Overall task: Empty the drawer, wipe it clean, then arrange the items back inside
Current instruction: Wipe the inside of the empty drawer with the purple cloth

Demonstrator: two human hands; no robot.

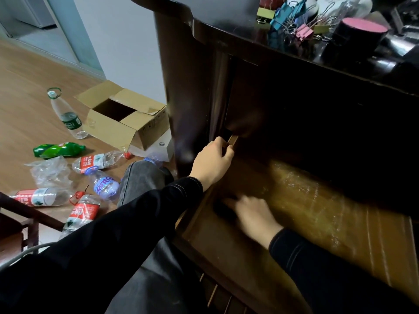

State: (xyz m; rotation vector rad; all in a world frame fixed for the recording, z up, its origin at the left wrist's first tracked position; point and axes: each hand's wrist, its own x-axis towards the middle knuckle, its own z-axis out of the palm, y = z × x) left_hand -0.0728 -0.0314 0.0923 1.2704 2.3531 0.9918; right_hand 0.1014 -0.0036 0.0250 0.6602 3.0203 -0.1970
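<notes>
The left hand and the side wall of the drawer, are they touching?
Touching. The head view shows the left hand with its fingers curled over the top edge of the drawer wall.

I see a brown wood floor (27,71) | a plain pale wall (122,41) | a dark shiny desk (197,71) | a dark wooden chair (20,223) low on my left | the light is dim

A person's left hand (213,160) grips the left edge of an open wooden drawer (317,200) beneath a dark worktop (226,23), while the blurred right hand (254,214) presses something dark, hard to make out, onto the drawer's floor. Binder clips (292,21) lie on the worktop above the drawer; plastic bottles (90,162) and a cardboard box (127,118) litter the floor left of it.
</notes>
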